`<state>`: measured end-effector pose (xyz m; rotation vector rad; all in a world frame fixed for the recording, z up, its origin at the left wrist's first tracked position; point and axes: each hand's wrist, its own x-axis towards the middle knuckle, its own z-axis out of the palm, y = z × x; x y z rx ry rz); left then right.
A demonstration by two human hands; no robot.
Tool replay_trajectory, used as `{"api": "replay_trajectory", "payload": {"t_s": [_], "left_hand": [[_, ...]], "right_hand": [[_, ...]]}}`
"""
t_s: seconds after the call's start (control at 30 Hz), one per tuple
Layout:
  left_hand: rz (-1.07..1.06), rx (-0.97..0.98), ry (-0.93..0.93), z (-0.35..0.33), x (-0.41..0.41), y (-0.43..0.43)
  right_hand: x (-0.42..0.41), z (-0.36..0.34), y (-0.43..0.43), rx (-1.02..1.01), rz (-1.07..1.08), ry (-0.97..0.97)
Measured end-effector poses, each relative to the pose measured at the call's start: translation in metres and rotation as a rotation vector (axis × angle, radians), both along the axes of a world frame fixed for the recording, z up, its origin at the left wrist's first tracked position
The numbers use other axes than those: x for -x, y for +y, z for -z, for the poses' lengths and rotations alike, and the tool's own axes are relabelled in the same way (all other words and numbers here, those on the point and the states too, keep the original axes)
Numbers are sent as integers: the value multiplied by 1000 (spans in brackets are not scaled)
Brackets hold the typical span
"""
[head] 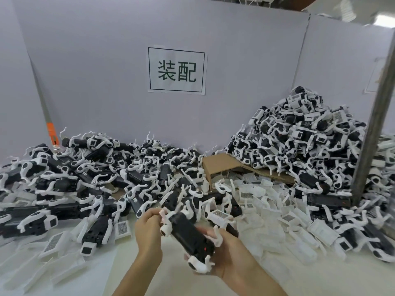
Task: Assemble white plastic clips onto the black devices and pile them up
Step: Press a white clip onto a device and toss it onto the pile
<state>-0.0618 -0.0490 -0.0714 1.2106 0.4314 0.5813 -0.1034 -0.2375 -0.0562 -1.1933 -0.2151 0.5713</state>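
A black device (pixel 188 233) with white plastic clips at both ends is held low in the middle, above the white table. My right hand (pixel 230 253) grips its lower body from underneath. My left hand (pixel 149 229) pinches the white clip (pixel 165 220) at the device's upper end. A tall pile of assembled devices (pixel 299 139) rises at the back right. A lower spread of black devices with clips (pixel 85 174) covers the left and middle.
Loose white plastic parts (pixel 267 201) lie scattered right of centre and along the near left (pixel 57 248). A brown cardboard piece (pixel 222 165) sits at the back. White partition walls with a paper sign (pixel 176 70) close the bench. A grey post (pixel 372 129) stands at the right.
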Motion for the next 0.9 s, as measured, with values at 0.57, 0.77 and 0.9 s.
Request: {"api": "replay_trajectory", "payload": {"t_s": [0.57, 0.77, 0.9], "left_hand": [[125, -51, 97, 0, 1, -4], [132, -117, 66, 1, 0, -5], [135, -146, 69, 1, 0, -6]], "right_hand": [[-154, -211, -41, 468, 423, -717], [-153, -88, -12, 1169, -73, -883], [-145, -45, 14, 1471, -142, -1034]]}}
